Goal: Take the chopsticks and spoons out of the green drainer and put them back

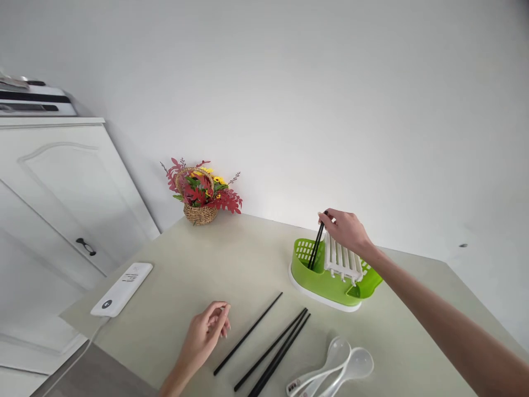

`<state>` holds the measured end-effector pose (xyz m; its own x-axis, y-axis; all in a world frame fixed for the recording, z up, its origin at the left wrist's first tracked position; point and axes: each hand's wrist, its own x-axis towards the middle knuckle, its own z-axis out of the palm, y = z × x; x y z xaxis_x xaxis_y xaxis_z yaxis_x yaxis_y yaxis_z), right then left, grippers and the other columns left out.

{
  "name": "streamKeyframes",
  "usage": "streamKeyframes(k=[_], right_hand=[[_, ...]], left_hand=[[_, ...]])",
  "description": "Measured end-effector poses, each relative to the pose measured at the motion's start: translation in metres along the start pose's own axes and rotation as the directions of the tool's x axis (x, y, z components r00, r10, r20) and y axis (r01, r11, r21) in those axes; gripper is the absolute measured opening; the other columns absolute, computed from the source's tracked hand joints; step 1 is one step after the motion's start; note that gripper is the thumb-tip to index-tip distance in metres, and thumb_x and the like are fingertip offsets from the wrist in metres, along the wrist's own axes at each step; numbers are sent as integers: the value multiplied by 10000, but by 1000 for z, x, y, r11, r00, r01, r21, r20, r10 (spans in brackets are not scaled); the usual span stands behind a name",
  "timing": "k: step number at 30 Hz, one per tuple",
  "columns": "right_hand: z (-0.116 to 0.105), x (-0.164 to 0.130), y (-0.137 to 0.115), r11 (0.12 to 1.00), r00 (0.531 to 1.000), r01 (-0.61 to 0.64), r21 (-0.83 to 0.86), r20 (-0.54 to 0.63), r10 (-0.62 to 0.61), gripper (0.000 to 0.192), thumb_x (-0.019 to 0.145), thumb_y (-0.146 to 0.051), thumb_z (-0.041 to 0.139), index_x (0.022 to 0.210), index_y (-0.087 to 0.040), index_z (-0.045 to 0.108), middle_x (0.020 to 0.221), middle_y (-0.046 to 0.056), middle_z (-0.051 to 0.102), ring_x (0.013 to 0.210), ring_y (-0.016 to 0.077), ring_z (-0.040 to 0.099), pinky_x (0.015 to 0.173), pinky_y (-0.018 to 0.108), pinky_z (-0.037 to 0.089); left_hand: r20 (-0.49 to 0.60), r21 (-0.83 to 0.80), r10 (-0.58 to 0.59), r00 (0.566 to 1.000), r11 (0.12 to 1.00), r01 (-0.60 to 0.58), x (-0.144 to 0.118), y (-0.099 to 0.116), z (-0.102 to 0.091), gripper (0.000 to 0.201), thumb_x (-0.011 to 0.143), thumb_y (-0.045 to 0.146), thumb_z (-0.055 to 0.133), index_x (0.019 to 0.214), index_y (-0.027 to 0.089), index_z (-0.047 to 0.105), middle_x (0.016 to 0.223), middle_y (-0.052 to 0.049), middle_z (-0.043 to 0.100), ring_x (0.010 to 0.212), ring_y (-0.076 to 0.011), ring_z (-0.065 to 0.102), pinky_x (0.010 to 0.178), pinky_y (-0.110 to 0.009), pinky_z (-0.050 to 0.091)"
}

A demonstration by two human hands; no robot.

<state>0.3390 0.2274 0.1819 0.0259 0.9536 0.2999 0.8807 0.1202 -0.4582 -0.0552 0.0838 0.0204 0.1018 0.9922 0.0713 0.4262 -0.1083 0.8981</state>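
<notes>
we're at the green drainer (326, 281) now, our right hand (346, 230) reaching out over it with the grip pinched shut on a pair of black chopsticks (317, 247), tips down inside the left compartment, tops leaning toward our fingers. the white slatted insert (342, 260) sits just beside them, under the hand. by our reading this is the loading step, cutlery going off the tabletop (231, 259) and into the holder; the next move looks like a simple opening of the fingers so the pair drops and leans on the wall without tipping out. our left hand (206, 332) rests on the tabletop, fingers loosely curled, holding nothing, just beside the loose chopsticks (268, 344). count them: one lying alone, then what looks like three bunched close together, hard to separate for certain. two white spoons (334, 366) lie nested at the near edge. farther back, one wicker flower basket (200, 193) by the wall, and one white power strip (122, 288) at the left edge.
</notes>
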Motion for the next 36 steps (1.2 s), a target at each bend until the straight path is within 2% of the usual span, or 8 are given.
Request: streamKeyframes(k=[4,6,11,18,26,29,33,36], right_hand=[[3,7,14,998,996,-49,-33,72,51,454,1031,-505,362,873,-223,681,863,77,772,676,199,682,613,313,478],[1,2,20,996,994,-74,-53,74,78,465,1020,-547,378,1058,-209,694,1008,108,776,797,238,715,681,356,524],[4,-35,28,989,996,-92,-114,7,93,862,923,-744,450,1588,-204,355,1462,194,591,1267,379,614,1022,568,515],[23,-80,32,993,989,-74,-91,119,85,855,972,-758,276,1613,-195,340,1704,133,295,1590,358,191,1225,625,312],[13,-92,30,989,981,-97,-112,156,114,785,1002,-641,293,1641,-186,283,1736,95,204,1609,328,92,1240,635,265],[4,-103,25,990,984,-98,-104,137,112,815,1003,-648,306,1645,-148,260,1731,128,207,1608,330,93,1256,615,234],[-13,-149,19,997,996,-74,-3,-51,74,842,993,-692,357,1656,-193,214,1727,132,226,1598,344,146,1264,574,256],[-19,-209,18,989,978,-109,96,-170,125,774,983,-682,415,1640,-310,243,1687,95,346,1501,367,406,1155,561,451]], left_hand=[[-16,-9,-46,999,999,46,1,0,1,363,978,591,556,999,242,653,702,1,676,588,-157,652,567,-238,539],[-24,-11,-66,998,998,65,1,1,2,363,975,592,561,1005,241,653,706,3,678,586,-154,648,560,-235,530],[-51,-15,-95,994,995,95,0,0,1,374,965,601,570,995,240,663,700,3,684,583,-158,644,564,-244,535],[-87,-6,-45,995,999,44,-2,8,4,414,951,622,571,967,224,685,677,-10,680,567,-159,640,559,-254,543],[-41,108,34,999,994,-29,-10,18,7,454,990,639,484,994,223,667,728,-25,696,600,-160,636,574,-246,512],[23,220,84,996,972,-87,-18,16,11,426,1015,601,460,1032,235,676,770,-36,714,632,-166,633,605,-253,510],[71,353,215,974,908,-226,-33,14,19,357,1022,546,476,1075,258,681,965,-76,721,880,-221,679,796,-319,547],[129,429,265,956,854,-295,-43,15,26,300,1011,512,514,1034,259,672,1040,-80,704,1017,-263,660,961,-418,506]])
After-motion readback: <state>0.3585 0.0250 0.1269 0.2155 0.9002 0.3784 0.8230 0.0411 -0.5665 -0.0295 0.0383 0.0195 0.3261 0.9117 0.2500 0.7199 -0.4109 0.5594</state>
